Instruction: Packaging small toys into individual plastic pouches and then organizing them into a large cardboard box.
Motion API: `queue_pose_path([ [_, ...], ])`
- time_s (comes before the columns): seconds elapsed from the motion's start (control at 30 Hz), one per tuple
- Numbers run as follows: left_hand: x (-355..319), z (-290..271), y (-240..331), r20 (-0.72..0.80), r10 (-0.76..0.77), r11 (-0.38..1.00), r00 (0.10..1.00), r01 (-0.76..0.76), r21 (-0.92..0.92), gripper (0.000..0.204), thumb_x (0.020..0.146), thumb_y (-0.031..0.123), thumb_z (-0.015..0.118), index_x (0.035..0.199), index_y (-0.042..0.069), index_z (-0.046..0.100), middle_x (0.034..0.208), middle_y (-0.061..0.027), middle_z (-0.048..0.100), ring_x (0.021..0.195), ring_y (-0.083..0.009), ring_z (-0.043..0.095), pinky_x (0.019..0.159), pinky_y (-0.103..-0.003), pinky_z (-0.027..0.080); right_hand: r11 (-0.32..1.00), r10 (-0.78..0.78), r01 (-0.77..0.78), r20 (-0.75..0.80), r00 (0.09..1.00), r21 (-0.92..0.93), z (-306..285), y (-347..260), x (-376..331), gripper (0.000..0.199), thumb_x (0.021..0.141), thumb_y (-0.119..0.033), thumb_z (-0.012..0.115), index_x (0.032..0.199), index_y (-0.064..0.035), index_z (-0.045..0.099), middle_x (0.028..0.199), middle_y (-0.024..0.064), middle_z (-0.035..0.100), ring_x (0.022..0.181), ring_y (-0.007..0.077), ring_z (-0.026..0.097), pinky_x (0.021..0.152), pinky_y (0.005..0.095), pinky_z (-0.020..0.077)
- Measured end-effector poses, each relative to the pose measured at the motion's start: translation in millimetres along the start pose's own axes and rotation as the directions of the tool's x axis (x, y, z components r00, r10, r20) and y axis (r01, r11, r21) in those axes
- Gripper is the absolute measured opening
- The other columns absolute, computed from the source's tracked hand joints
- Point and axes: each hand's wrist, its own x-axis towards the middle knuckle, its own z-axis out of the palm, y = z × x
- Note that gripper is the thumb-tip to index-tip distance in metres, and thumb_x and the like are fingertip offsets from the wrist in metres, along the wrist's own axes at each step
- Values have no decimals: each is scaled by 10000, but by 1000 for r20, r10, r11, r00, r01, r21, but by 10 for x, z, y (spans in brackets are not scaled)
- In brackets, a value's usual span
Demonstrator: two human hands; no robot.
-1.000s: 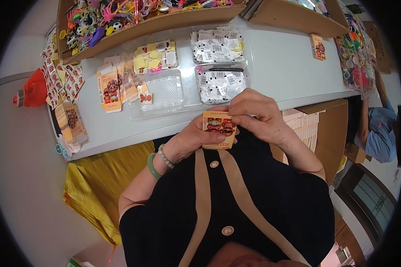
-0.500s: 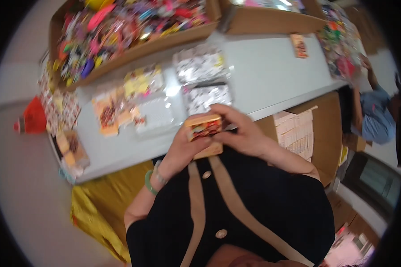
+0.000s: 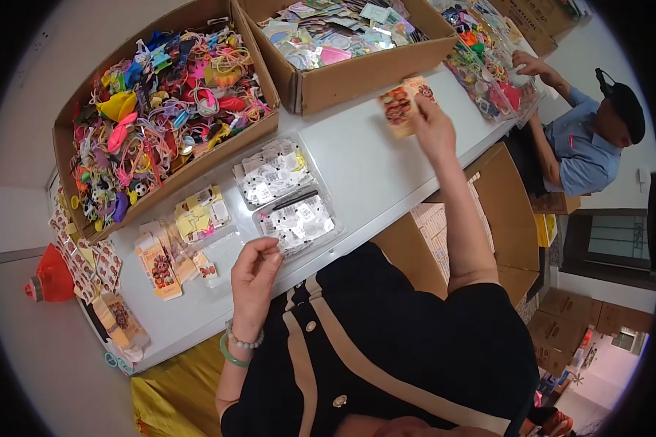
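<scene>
My right hand (image 3: 437,133) is stretched out over the far right of the table. It grips a small orange box (image 3: 399,111) with a red printed picture, held by one end. Another small orange box (image 3: 423,89) lies right beside it, partly covered. My left hand (image 3: 254,273) hovers over the table's near edge with fingers loosely curled, thumb and forefinger apart and nothing between them. Beyond it sits a clear plastic tray (image 3: 340,227) of small white printed packets (image 3: 299,224), with a black pen (image 3: 296,201) across them.
At the back are a carton (image 3: 266,127) of colourful trinkets and a carton (image 3: 375,79) of flat packets. Flattened orange boxes (image 3: 157,266) and yellow slips (image 3: 200,215) lie at left. An open carton (image 3: 517,218) holding stacked boxes stands below the table; a co-worker (image 3: 583,138) sits at right.
My hands have parted from the orange box held before my chest. The right hand has carried a box to the far right, beside the other; the left has moved left. My view has shifted.
</scene>
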Motion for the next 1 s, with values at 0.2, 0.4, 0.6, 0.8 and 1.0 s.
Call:
queue_pose_path([
  [0.2,-33,14,28,-8,-32,999,999,32,17,174,871,37,594,1041,2,581,924,6,565,852,-65,515,801,-205,429,975,216,-211,61,975,-75,19,982,927,586,799,-313,601,1278,-1,474,1112,162,613,1023,220,583,890,288,422],
  [0.4,-70,1,-52,-53,13,998,999,-10,65,161,874,4,567,1035,-4,576,920,-19,583,852,-87,561,801,-228,466,950,310,-307,229,923,-46,-7,746,851,772,736,-386,657,1331,31,398,1259,219,503,1140,273,518,953,324,397],
  [0.6,-62,-54,7,-93,129,969,987,-106,224,113,870,0,571,982,-5,588,909,-14,584,842,-88,557,777,-218,450,954,-167,120,-158,973,-276,336,412,368,465,790,-200,561,1246,-142,484,1124,122,499,989,335,546,855,412,455],
  [0.8,-107,-56,244,-202,341,829,918,-192,526,54,829,-8,591,880,-22,607,810,-65,584,744,-140,552,693,-243,442,873,-280,153,-219,935,-463,460,321,529,388,909,-392,482,1143,-89,543,943,164,587,908,328,550,758,446,462],
  [1.0,-293,-436,207,-387,466,777,796,-158,609,50,813,-7,599,860,-16,613,772,-111,590,711,-205,572,665,-269,447,801,-115,82,-18,993,-593,272,110,642,587,764,-447,614,1237,-114,517,891,168,640,833,324,618,760,440,481],
])
